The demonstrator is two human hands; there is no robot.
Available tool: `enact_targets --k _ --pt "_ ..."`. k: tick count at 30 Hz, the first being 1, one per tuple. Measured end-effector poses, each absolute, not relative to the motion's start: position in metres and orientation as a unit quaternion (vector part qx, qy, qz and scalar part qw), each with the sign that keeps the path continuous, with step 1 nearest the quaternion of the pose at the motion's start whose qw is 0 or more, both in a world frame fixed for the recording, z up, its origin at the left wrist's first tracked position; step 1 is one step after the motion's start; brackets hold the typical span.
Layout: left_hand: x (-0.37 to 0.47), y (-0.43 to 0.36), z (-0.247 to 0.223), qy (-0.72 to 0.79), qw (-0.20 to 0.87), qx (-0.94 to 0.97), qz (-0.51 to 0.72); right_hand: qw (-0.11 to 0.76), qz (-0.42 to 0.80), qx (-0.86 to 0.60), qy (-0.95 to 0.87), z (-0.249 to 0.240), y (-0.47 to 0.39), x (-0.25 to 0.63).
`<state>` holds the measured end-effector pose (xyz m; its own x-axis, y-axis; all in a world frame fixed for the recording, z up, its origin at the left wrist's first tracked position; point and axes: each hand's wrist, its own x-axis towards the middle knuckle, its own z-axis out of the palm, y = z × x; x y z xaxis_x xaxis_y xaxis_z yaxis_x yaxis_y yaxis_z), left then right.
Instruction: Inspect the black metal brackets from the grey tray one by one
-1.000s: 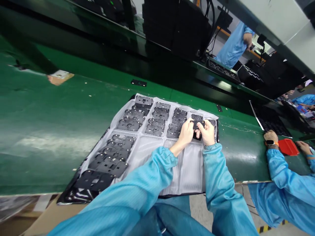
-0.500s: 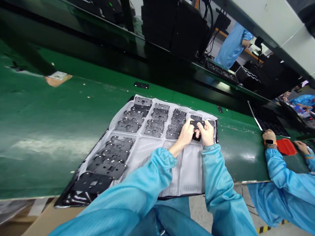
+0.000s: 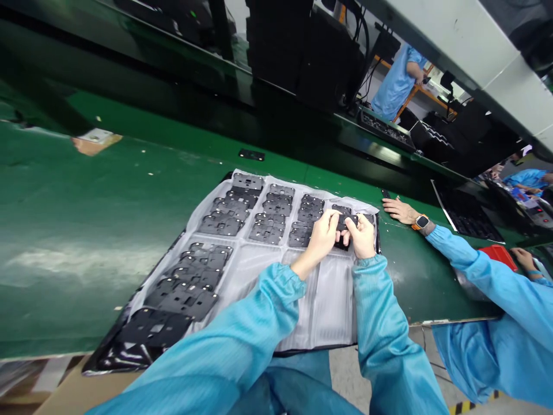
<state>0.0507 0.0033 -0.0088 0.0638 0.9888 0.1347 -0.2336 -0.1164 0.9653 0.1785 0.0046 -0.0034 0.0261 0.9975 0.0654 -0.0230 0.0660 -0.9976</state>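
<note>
Between my two hands is a small flat black plate [image 3: 347, 222], held above the far right part of a tray lined with white film [image 3: 259, 262]. My left hand [image 3: 323, 235] pinches its left side, and my right hand [image 3: 362, 235] grips its right side with the thumb on top. Fingers cover part of the plate, so its full outline is hidden. Overlapping rows of similar black plates [image 3: 266, 227] fill the tray's far compartments. More plates [image 3: 185, 294] lie in the near left one, while bare film shows in the near middle and right.
A single black plate [image 3: 252, 154] lies on the green bench [image 3: 78, 230] beyond the tray. To the right, a co-worker's hand [image 3: 401, 210] reaches to another black piece [image 3: 386, 194]. Beside that arm are a red bin [image 3: 499, 255] and a black tray [image 3: 464, 213].
The co-worker's hand on the right has moved from near the red bin to the black piece at the back of the bench. My hands keep hold of the plate, nearly still.
</note>
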Motion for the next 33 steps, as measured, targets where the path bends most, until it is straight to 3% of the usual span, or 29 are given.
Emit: enact_targets --k 12,27,33 --pt "0.053 0.011 -0.013 0.359 0.601 0.414 0.581 0.525 0.477 -0.484 -0.513 -0.004 0.005 0.179" --pt "0.053 0.011 -0.012 0.384 0.579 0.387 0.606 0.561 0.382 -0.525 -0.513 -0.006 0.006 0.18" --pt "0.055 0.01 -0.012 0.387 0.583 0.375 0.608 0.568 0.4 -0.523 -0.493 -0.008 0.006 0.182"
